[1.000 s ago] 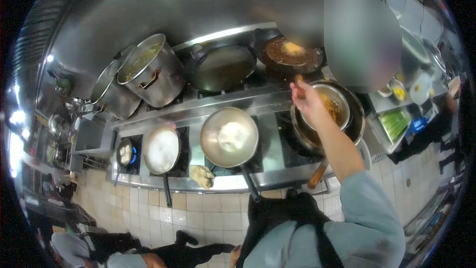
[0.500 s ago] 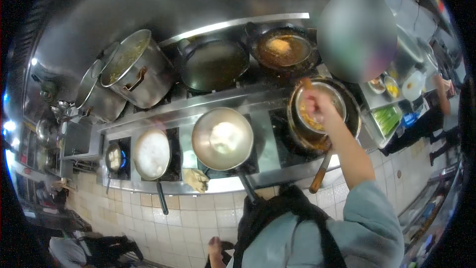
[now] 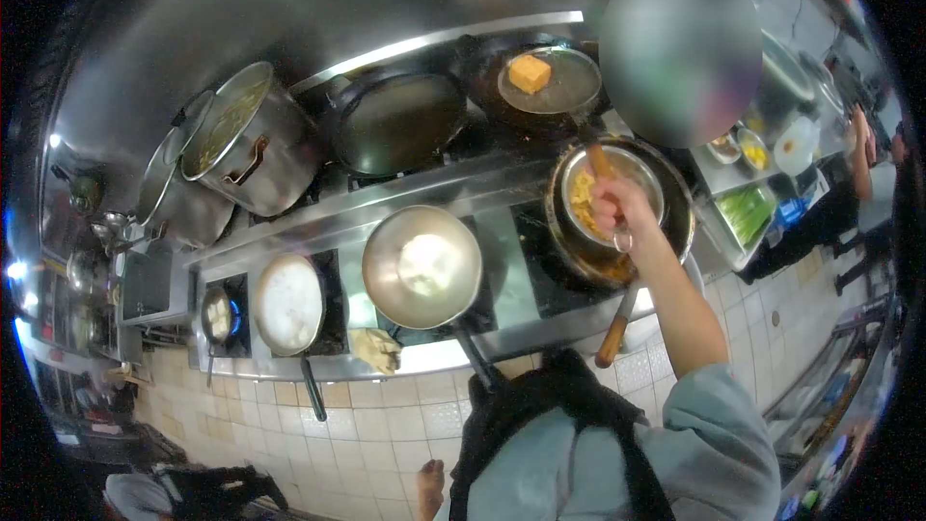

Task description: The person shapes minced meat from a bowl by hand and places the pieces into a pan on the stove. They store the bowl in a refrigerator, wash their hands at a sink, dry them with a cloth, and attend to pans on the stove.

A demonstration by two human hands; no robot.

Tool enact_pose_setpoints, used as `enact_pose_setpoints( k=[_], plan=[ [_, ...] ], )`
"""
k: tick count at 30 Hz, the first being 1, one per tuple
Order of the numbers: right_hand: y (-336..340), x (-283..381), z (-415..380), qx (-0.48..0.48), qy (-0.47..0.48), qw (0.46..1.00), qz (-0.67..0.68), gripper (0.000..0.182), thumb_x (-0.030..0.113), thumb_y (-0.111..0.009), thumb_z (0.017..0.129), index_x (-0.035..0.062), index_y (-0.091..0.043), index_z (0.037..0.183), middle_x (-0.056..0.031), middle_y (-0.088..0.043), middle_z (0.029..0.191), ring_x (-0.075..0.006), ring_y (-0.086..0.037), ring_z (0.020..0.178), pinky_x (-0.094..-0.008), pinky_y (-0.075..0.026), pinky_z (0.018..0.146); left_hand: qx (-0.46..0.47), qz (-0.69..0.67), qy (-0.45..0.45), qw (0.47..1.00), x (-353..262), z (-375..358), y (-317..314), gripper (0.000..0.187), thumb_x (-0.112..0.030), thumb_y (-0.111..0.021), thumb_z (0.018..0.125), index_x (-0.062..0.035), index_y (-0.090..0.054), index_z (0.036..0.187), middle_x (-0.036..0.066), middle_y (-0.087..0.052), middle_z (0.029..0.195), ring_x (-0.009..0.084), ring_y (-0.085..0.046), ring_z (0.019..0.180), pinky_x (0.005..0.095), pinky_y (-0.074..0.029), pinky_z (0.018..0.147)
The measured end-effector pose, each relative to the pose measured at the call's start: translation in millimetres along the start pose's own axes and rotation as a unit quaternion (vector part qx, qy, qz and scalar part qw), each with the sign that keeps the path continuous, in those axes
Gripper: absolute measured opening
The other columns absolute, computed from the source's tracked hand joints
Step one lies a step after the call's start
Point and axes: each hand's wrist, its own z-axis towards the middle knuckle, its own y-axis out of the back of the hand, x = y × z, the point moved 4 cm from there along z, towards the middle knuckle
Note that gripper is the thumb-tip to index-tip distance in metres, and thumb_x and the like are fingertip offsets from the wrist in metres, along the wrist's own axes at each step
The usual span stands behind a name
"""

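Observation:
My right hand (image 3: pixel 620 205) is closed round the wooden handle of a skimmer (image 3: pixel 569 87). On its round, flat head rests a golden-brown block of fried food (image 3: pixel 530 74), held over the dark wok (image 3: pixel 492 118) at the back. Below my right hand, a metal bowl (image 3: pixel 659 183) with yellow pieces in it sits inside a larger, oily pan (image 3: pixel 687 232). Low in the view hangs my left hand (image 3: pixel 430 484), away from the stove; its fingers are foreshortened and too small to read, and I see no object in it.
A pale pan (image 3: pixel 424 299) and a white-filled pan (image 3: pixel 289 304) stand on the front burners, handles jutting out. A small pan (image 3: pixel 219 318) sits over a blue flame. A folded cloth (image 3: pixel 374 350) lies between. Tall pots (image 3: pixel 265 159) stand back left; other people are at both sides.
The skimmer has risen out of the dark wok's oil with the fried block on it. My right hand keeps its grip. The view has shifted slightly.

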Motion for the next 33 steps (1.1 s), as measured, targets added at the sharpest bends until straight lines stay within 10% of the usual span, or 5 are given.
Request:
enact_pose_setpoints(
  k=[7,8,12,27,33],
  plan=[
    [33,-4,-25,0.031,0.022,0.995,0.087,0.022,0.01,-0.051,0.095,0.0052,-0.051,0.116,-0.0002,-0.051,0.078,-0.0046,-0.039,0.05,-0.0205,-0.031,0.039,-0.058,0.083,-0.077,0.992,21,14,8,0.048,-0.026,-0.068,0.091,0.0075,-0.059,0.124,0.02,-0.068,0.116,0.0256,-0.065,0.105,0.0353,-0.05,0.092],
    [40,-4,-37,0.026,0.017,0.995,0.095,0.029,0.011,-0.052,0.096,0.0044,-0.051,0.124,0.0003,-0.052,0.079,-0.0039,-0.038,0.048,-0.0192,-0.03,0.038,-0.11,-0.012,0.02,0.994,13,8,-1,0.041,-0.024,-0.065,0.091,0.0067,-0.063,0.118,0.019,-0.07,0.109,0.024,-0.066,0.102,0.0354,-0.051,0.088],
    [69,-7,-96,0.057,0.022,0.99,0.131,0.045,0.013,-0.052,0.096,0.0046,-0.044,0.14,0.0005,-0.05,0.077,-0.0038,-0.037,0.044,-0.0188,-0.029,0.033,0.013,0.062,0.024,0.998,-65,-6,2,0.037,-0.023,-0.064,0.09,0.006,-0.066,0.114,0.019,-0.071,0.103,0.0239,-0.067,0.096,0.0362,-0.053,0.081],
    [184,-105,-229,-0.016,-0.043,0.995,0.094,0.056,0.017,-0.062,0.091,0.0065,-0.04,0.141,-0.0035,-0.046,0.069,-0.0081,-0.039,0.038,-0.0252,-0.035,0.03,0.05,0.133,-0.019,0.99,-126,74,28,0.052,-0.022,-0.067,0.091,0.0113,-0.053,0.129,0.02,-0.066,0.119,0.0229,-0.063,0.108,0.0315,-0.049,0.094],
    [200,-113,-214,0.024,-0.028,0.998,0.045,0.064,0.044,-0.058,0.096,0.0036,-0.039,0.142,-0.0183,-0.065,0.105,-0.023,-0.069,0.07,-0.0312,-0.055,0.047,0.036,0.176,-0.062,0.982,-132,82,59,0.05,-0.03,-0.064,0.092,0.0072,-0.059,0.125,0.019,-0.068,0.117,0.0272,-0.064,0.108,0.0347,-0.048,0.095]
  ],
)
